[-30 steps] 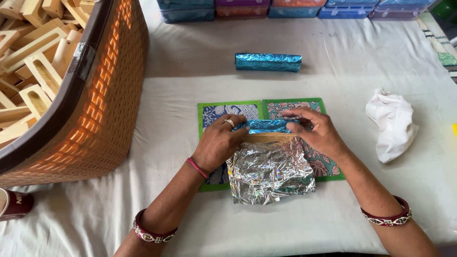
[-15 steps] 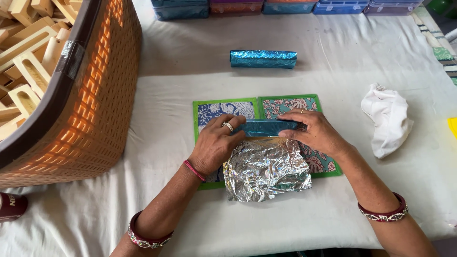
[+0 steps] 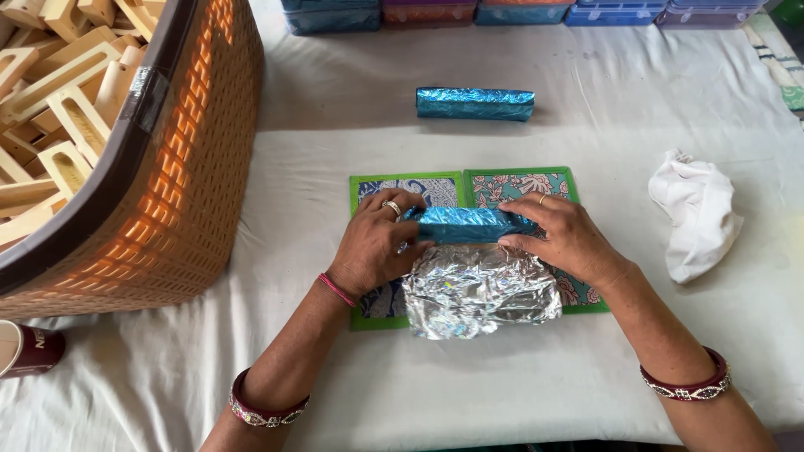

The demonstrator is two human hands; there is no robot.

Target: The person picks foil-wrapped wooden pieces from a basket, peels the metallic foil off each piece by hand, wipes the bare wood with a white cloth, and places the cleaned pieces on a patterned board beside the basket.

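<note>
A sheet of crinkled foil [image 3: 479, 291], silver inside and blue outside, lies on two green-bordered patterned mats [image 3: 523, 186]. Its far part is rolled into a blue bar [image 3: 469, 224]. My left hand [image 3: 375, 244] grips the bar's left end, a ring on one finger. My right hand [image 3: 563, 237] presses fingers on the bar's right end. Whatever is inside the roll is hidden. A finished blue foil-wrapped bar [image 3: 476, 104] lies farther back on the white cloth.
A large orange woven basket [image 3: 184, 192] full of wooden pieces [image 3: 59, 100] stands at the left. A crumpled white cloth [image 3: 693, 219] lies at the right. Coloured plastic boxes [image 3: 519, 12] line the far edge. A dark red cup [image 3: 27, 350] sits at lower left.
The silver flap has been rolled further around the bar, so more blue shows between my hands. Both hands stayed at the bar's ends.
</note>
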